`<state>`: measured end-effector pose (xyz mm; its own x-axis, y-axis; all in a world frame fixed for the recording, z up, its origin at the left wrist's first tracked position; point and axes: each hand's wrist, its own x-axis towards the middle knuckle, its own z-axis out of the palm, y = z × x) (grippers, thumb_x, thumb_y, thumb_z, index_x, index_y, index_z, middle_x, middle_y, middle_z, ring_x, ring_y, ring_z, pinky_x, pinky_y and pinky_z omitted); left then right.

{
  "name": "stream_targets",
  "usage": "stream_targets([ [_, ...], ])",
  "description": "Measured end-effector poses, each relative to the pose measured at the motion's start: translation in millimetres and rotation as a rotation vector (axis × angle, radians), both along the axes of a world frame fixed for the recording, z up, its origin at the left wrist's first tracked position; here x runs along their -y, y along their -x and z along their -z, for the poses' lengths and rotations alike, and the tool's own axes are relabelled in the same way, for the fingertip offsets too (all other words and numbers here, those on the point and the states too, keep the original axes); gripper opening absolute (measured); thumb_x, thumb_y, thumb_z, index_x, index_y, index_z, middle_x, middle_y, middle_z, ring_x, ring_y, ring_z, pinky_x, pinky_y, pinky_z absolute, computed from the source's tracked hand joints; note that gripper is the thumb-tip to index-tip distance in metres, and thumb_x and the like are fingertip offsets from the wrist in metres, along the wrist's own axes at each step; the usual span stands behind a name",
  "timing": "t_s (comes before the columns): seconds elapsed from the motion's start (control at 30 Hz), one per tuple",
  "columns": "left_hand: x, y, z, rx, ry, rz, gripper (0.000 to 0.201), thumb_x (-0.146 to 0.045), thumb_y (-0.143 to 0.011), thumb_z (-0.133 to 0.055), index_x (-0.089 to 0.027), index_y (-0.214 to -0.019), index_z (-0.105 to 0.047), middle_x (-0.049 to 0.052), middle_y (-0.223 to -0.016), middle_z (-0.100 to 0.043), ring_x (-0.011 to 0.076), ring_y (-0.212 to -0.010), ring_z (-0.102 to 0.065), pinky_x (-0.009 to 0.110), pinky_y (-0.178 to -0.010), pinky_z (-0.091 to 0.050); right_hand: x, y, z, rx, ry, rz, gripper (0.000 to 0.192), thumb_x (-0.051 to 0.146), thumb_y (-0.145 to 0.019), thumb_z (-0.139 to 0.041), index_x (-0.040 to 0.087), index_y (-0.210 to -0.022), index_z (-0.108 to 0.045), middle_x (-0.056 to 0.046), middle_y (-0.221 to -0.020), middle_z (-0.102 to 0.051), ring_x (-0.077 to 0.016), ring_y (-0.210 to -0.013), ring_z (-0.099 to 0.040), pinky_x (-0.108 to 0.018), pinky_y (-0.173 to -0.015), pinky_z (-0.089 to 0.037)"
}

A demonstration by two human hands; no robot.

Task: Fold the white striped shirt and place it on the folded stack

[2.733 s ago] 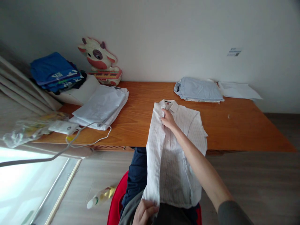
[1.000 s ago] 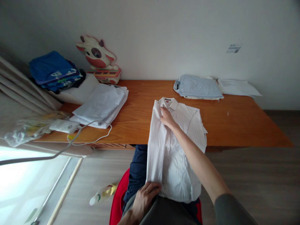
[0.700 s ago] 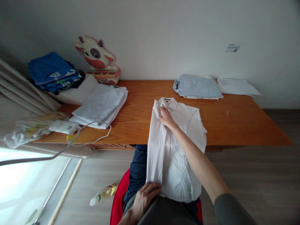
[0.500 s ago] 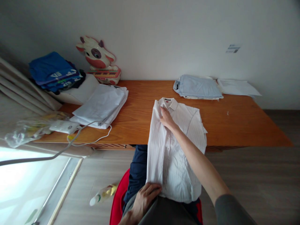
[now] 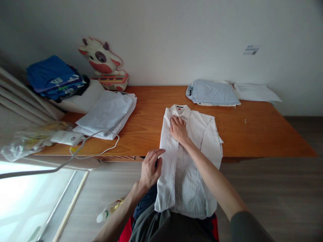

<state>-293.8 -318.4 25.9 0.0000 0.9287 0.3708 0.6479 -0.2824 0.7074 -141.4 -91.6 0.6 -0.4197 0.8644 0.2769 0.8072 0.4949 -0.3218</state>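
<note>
Right hand (image 5: 178, 130): my fingers (image 5: 174, 121) lay loosely spread on the shirt (image 5: 181, 171), gripping nothing.
Left hand (image 5: 150, 169): hung half-open, empty, by its edge.

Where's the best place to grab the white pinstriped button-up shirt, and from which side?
Probably the long left edge of the white pinstriped button-up shirt, from the left: that edge runs fairly straight, the left hand is nearest it, and the right hand rests just below the collar.
</note>
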Motion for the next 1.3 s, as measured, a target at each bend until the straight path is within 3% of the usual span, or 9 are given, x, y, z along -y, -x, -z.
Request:
stream_targets([
  [0.1, -67.7, -6.5, -10.1, -0.084, -0.039, 0.008, 0.049, -0.017, -0.107, -0.046, -0.024, -0.155, -0.053, 0.011, -0.156, -0.061, 0.0269, -0.151, -0.051, 0.053, -0.128, -0.042, 3.5, -0.9, -3.7, 0.048, -0.013, 0.006, 0.055, 0.026, -0.110, -0.035, 0.012, -0.161, -0.047, -0.015, -0.172, -0.042, -0.0349, -0.155, -0.035, -0.053, -0.124, -0.029],
  [0.17, -109.6, -9.9, -7.5, -0.148, -0.059, 0.031, 0.053, -0.018, -0.107, -0.043, -0.022, -0.161, -0.046, 0.012, -0.166, -0.053, 0.0278, -0.161, -0.038, 0.057, -0.133, -0.033, 3.9, -1.4, -5.2, 0.060, -0.001, 0.004, 0.057, 0.027, -0.110, -0.033, 0.011, -0.164, -0.044, -0.016, -0.173, -0.041, -0.0352, -0.156, -0.034, -0.054, -0.124, -0.028],
  [0.3, -182.1, -9.9, 12.8, -0.276, -0.020, 0.045, 0.056, -0.024, -0.109, -0.037, -0.014, -0.164, -0.041, 0.017, -0.173, -0.042, 0.0294, -0.166, -0.026, 0.058, -0.134, -0.028, 1.9, -1.3, -3.2, 0.058, 0.036, 0.012, 0.059, 0.029, -0.111, -0.032, 0.011, -0.166, -0.041, -0.017, -0.173, -0.041, -0.0356, -0.158, -0.032, -0.054, -0.125, -0.028],
  [0.4, -215.6, -6.2, 29.3, -0.400, 0.059, 0.049, 0.058, -0.027, -0.110, -0.032, -0.006, -0.163, -0.043, 0.021, -0.173, -0.040, 0.0305, -0.165, -0.028, 0.055, -0.135, -0.026, -0.4, -1.2, 0.0, 0.031, 0.028, 0.025, 0.059, 0.028, -0.111, -0.031, 0.009, -0.166, -0.042, -0.015, -0.171, -0.044, -0.0335, -0.157, -0.034, -0.051, -0.127, -0.027],
  [0.57, -227.3, -3.7, 40.2, -0.564, 0.062, 0.010, 0.061, -0.032, -0.112, -0.026, -0.008, -0.165, -0.043, 0.018, -0.174, -0.038, 0.0300, -0.164, -0.031, 0.052, -0.136, -0.022, -2.6, -1.9, 1.8, 0.017, 0.018, 0.016, 0.059, 0.025, -0.110, -0.033, 0.008, -0.165, -0.043, -0.016, -0.172, -0.044, -0.0327, -0.157, -0.034, -0.049, -0.128, -0.026],
  [0.73, -234.8, -2.7, 37.4, -0.633, 0.103, -0.053, 0.063, -0.034, -0.111, -0.027, -0.012, -0.168, -0.040, 0.015, -0.176, -0.035, 0.0341, -0.164, -0.031, 0.061, -0.135, -0.015, -2.8, -1.5, 2.3, 0.018, 0.031, 0.011, 0.061, 0.023, -0.108, -0.034, 0.007, -0.166, -0.041, -0.017, -0.172, -0.043, -0.0341, -0.158, -0.032, -0.052, -0.128, -0.027],
  [1.2, -278.7, 14.0, 31.4, -0.635, 0.244, -0.135, 0.069, -0.040, -0.110, -0.024, -0.011, -0.172, -0.030, 0.012, -0.180, -0.026, 0.0384, -0.168, -0.012, 0.068, -0.134, -0.004, -0.9, 0.2, 4.7, 0.086, 0.021, 0.021, 0.066, 0.026, -0.104, -0.041, 0.005, -0.167, -0.038, -0.017, -0.176, -0.035, -0.0341, -0.160, -0.031, -0.050, -0.130, -0.025],
  [1.3, -286.5, 15.8, 32.6, -0.638, 0.245, -0.156, 0.068, -0.039, -0.110, -0.025, -0.011, -0.172, -0.029, 0.012, -0.183, -0.018, 0.0379, -0.169, -0.006, 0.068, -0.134, -0.003, -0.5, -0.1, 5.2, 0.083, 0.007, 0.020, 0.066, 0.026, -0.105, -0.040, 0.003, -0.167, -0.038, -0.017, -0.176, -0.036, -0.0336, -0.160, -0.032, -0.049, -0.130, -0.025],
])
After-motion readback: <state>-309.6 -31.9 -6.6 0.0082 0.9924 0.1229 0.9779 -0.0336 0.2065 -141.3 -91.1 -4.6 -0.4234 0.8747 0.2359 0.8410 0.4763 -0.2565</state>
